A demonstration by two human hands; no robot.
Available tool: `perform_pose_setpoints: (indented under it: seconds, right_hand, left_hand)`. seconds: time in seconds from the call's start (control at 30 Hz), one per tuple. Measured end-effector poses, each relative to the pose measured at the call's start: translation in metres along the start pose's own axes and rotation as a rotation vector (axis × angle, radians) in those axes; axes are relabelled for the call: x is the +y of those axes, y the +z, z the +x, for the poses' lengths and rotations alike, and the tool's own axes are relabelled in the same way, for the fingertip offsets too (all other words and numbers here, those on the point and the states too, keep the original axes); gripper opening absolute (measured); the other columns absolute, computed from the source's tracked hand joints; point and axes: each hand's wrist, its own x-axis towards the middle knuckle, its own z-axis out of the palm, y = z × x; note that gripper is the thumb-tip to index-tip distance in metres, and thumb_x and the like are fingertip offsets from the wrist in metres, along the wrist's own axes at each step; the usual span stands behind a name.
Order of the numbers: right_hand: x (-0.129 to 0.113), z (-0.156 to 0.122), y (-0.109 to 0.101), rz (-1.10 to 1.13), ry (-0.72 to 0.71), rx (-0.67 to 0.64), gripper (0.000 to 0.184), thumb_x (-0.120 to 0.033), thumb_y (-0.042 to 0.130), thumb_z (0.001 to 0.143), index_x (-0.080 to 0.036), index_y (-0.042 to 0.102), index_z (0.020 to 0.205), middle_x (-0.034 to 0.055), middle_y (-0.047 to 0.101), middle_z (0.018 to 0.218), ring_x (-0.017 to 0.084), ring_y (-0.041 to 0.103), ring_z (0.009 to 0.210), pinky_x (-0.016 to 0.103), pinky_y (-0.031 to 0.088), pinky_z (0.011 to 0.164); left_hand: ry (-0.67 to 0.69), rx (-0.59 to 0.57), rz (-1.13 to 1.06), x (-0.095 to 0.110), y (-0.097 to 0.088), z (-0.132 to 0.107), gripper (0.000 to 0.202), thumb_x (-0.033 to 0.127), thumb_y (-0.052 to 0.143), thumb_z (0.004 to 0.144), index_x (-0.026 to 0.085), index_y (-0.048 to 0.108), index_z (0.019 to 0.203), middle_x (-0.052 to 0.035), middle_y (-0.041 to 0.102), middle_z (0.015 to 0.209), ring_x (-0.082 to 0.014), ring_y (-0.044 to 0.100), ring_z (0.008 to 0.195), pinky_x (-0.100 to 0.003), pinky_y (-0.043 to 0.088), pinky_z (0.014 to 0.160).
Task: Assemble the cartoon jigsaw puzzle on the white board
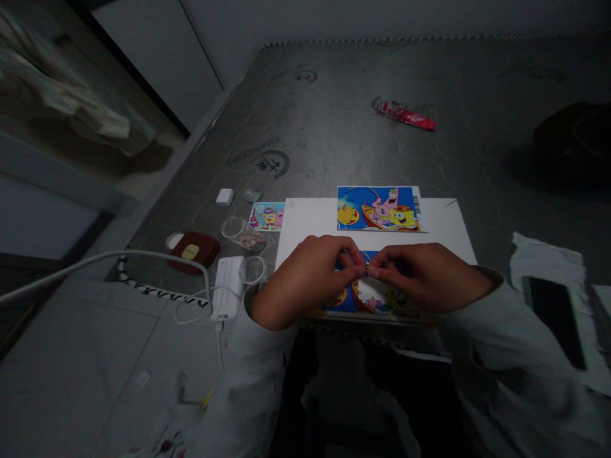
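Note:
Both hands meet over a colourful cartoon picture (377, 302) lying at the near edge of a white board (310, 219). My left hand (305, 277) and my right hand (424, 277) are curled, their fingertips pinched together around something tiny I cannot make out. A second cartoon picture (379, 208) lies flat at the far edge of the board. A smaller cartoon card (266, 216) sits just left of the board.
On the dark mat (382, 140) lie a red wrapper (405, 116), a white power bank with cable (228, 287), clear round lids (233, 227), a brown case (195, 249) and a small white box (224, 196). A dark phone (556, 312) rests on white cloth at right.

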Motion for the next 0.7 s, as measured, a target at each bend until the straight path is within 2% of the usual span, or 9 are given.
perform_pose_setpoints:
  seconds: [0.13, 0.23, 0.3, 0.37, 0.47, 0.57, 0.7]
  right_hand:
    - [0.001, 0.001, -0.003, 0.026, -0.045, 0.054, 0.022, -0.044, 0.066, 0.088, -0.026, 0.079, 0.085, -0.0014, 0.067, 0.065, 0.015, 0.058, 0.059, 0.028, 0.037, 0.058]
    - [0.002, 0.002, -0.005, 0.070, -0.093, 0.130, 0.023, -0.042, 0.064, 0.090, -0.026, 0.079, 0.085, -0.0017, 0.067, 0.065, 0.014, 0.057, 0.059, 0.028, 0.038, 0.059]
    - [0.002, 0.001, -0.005, 0.081, -0.096, 0.128, 0.023, -0.042, 0.063, 0.090, -0.026, 0.079, 0.085, -0.0017, 0.067, 0.065, 0.014, 0.057, 0.058, 0.028, 0.038, 0.059]
    - [0.003, 0.000, -0.004, 0.053, -0.069, 0.082, 0.023, -0.042, 0.063, 0.090, -0.026, 0.079, 0.085, -0.0009, 0.069, 0.067, 0.014, 0.058, 0.060, 0.029, 0.037, 0.060]
    - [0.003, 0.001, 0.001, -0.035, 0.001, -0.060, 0.022, -0.040, 0.061, 0.092, -0.028, 0.080, 0.088, 0.0008, 0.076, 0.077, 0.018, 0.065, 0.071, 0.031, 0.038, 0.063]
    - [0.001, 0.003, 0.006, -0.145, 0.060, -0.216, 0.022, -0.039, 0.061, 0.093, -0.032, 0.081, 0.094, 0.0024, 0.080, 0.090, 0.023, 0.070, 0.085, 0.033, 0.038, 0.066]
    - [-0.004, 0.006, 0.009, -0.248, 0.104, -0.335, 0.024, -0.040, 0.060, 0.094, -0.030, 0.081, 0.099, 0.0061, 0.081, 0.095, 0.026, 0.071, 0.089, 0.035, 0.040, 0.067]
  left_hand:
    - [-0.036, 0.053, -0.031, 0.003, 0.000, 0.000, 0.010, 0.027, 0.074, 0.090, 0.018, 0.075, 0.095, -0.0017, 0.082, 0.088, -0.0171, 0.076, 0.082, -0.027, 0.048, 0.073]
    - [-0.068, 0.016, -0.007, 0.002, 0.002, 0.000, 0.014, 0.032, 0.075, 0.090, 0.018, 0.076, 0.090, -0.0017, 0.081, 0.084, -0.0171, 0.075, 0.079, -0.027, 0.047, 0.070]
    - [-0.081, -0.030, -0.002, 0.002, 0.003, 0.000, 0.015, 0.032, 0.075, 0.090, 0.019, 0.076, 0.086, -0.0007, 0.080, 0.081, -0.0162, 0.074, 0.077, -0.027, 0.047, 0.068]
    - [-0.092, -0.074, 0.014, 0.002, 0.003, 0.000, 0.015, 0.033, 0.075, 0.090, 0.020, 0.077, 0.082, 0.0007, 0.080, 0.079, -0.0154, 0.073, 0.075, -0.027, 0.046, 0.068]
    - [-0.134, -0.103, 0.130, 0.004, 0.003, -0.001, 0.013, 0.034, 0.078, 0.086, 0.022, 0.079, 0.081, 0.0013, 0.079, 0.079, -0.0169, 0.072, 0.075, -0.029, 0.045, 0.068]
    - [-0.192, -0.102, 0.281, 0.003, 0.004, -0.001, 0.010, 0.032, 0.077, 0.085, 0.022, 0.080, 0.083, -0.0012, 0.078, 0.080, -0.0193, 0.069, 0.074, -0.031, 0.042, 0.068]
    - [-0.191, -0.104, 0.355, -0.002, 0.008, 0.001, 0.012, 0.033, 0.074, 0.086, 0.022, 0.079, 0.084, -0.0039, 0.077, 0.083, -0.0207, 0.068, 0.075, -0.032, 0.040, 0.067]
